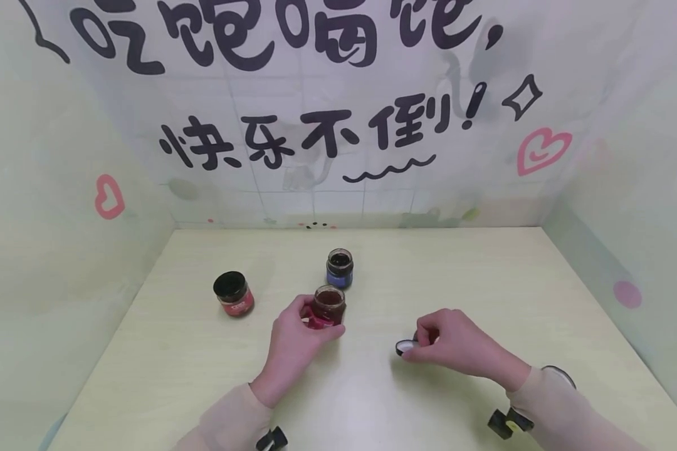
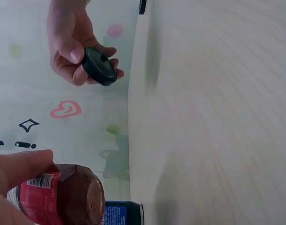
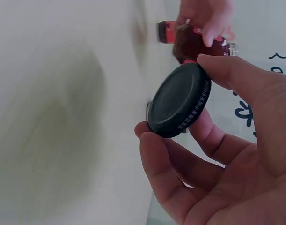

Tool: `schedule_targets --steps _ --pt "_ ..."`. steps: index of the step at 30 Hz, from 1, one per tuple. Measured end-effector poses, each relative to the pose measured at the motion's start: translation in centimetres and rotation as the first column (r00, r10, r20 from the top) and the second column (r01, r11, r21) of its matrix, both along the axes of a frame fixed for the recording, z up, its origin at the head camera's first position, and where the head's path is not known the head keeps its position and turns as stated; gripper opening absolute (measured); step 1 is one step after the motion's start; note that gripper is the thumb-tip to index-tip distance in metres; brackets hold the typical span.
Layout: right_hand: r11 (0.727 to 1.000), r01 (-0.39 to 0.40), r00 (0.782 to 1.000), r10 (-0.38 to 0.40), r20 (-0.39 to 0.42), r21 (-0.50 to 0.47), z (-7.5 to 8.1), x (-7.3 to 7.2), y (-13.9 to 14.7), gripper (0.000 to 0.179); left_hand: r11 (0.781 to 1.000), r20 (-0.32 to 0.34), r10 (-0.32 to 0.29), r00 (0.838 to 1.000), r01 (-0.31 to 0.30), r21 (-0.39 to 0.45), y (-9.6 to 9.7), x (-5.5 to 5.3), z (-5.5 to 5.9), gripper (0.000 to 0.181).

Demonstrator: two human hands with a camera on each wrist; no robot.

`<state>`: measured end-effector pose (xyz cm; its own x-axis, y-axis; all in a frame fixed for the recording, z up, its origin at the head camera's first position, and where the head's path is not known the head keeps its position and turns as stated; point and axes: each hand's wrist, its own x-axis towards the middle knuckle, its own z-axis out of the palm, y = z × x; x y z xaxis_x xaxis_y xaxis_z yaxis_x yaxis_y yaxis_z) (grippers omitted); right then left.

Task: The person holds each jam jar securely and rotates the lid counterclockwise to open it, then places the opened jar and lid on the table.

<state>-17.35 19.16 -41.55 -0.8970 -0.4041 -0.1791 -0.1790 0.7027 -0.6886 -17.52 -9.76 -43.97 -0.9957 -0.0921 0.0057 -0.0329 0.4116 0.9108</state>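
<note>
- Left side of the grasp: I have the left hand (image 1: 299,339) around the open jar (image 1: 331,311), thumb and fingers curled against its sides over the red label. I judge this side hold suits the jar because it leaves the mouth uncovered and facing up.
- Height: in the left wrist view I see the jar's round base, so the jar appears raised from the surface (image 1: 175,376) rather than standing on it.
- Right side: I have the right hand (image 1: 457,347) pinching the lid (image 3: 178,101) by its rim, to the right of the jar and well apart from it. The head view shows its white inner face turned upward; I take the edge hold as a way to spare that face from touch.
- Lid and fingers: in the right wrist view, the lid sits out at the fingertips, one digit on the upper edge, others on the lower; the palm is clear of it.
- Jar and fingers: the jar lies between thumb and fingers, its rim rising above them.
- Neighbours: I note the blue-labelled jar (image 1: 340,274), uncapped, just behind the held one, and the lidded jar (image 1: 237,297) apart to the left, both on the surface and untouched.
</note>
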Motion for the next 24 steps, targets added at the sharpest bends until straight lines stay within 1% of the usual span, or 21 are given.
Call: schedule_targets --steps 4,7,12,13,16,18,21,24 --pt "0.999 0.031 0.999 -0.031 -0.021 0.04 -0.7 0.5 1.0 0.04 1.0 -0.008 0.028 1.0 -0.028 0.002 -0.8 -1.1 0.0 0.056" --pt "0.997 0.048 0.998 -0.045 -0.046 0.065 -1.2 0.9 1.7 0.04 0.999 0.004 0.048 0.999 -0.048 0.005 -1.5 -2.0 -0.2 0.055" --pt "0.993 0.059 0.993 -0.047 -0.108 0.105 -1.9 1.4 2.4 0.022 0.997 0.017 0.078 0.997 -0.078 -0.012 -2.5 -3.1 -0.7 0.052" --pt "0.992 0.06 0.991 -0.046 -0.123 0.112 -2.0 1.5 2.6 0.025 0.996 0.02 0.083 0.996 -0.083 -0.016 -2.7 -3.3 -0.8 0.052" --pt "0.985 0.082 0.987 -0.06 -0.148 0.15 -2.3 1.8 2.9 0.046 0.996 0.027 0.09 0.996 -0.09 -0.009 -3.0 -4.1 -1.1 0.054" --pt "0.977 0.1 0.983 -0.069 -0.169 0.187 -2.4 2.2 3.1 0.056 0.996 0.03 0.088 0.996 -0.088 -0.003 -3.1 -4.8 -1.2 0.055" --pt "0.966 0.11 0.974 -0.058 -0.217 0.235 -2.8 2.9 3.4 0.059 0.996 0.043 0.09 0.995 -0.091 0.001 -3.2 -5.9 -1.4 0.058" --pt "0.956 0.104 0.96 -0.024 -0.278 0.275 -3.1 3.4 3.9 0.051 0.995 0.062 0.098 0.993 -0.098 -0.007 -3.3 -6.7 -1.5 0.058"
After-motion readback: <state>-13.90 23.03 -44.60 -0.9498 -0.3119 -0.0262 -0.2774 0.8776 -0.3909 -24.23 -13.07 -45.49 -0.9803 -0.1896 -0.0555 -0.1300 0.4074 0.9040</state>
